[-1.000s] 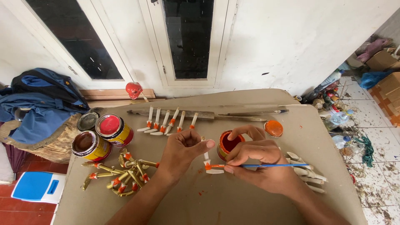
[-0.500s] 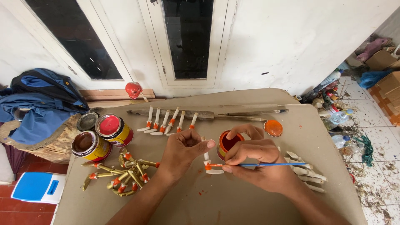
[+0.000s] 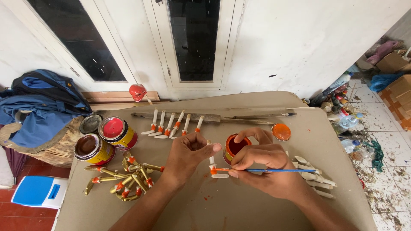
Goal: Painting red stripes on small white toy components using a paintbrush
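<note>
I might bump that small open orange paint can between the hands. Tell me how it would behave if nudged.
The orange paint can looks short and squat, so it would probably slide rather than tip. Its lid lies apart, so a hard knock could likely slop paint. The right hand curls around it, which probably steadies it.

brush | tip now at small white piece | shift slight (barely any)
</note>
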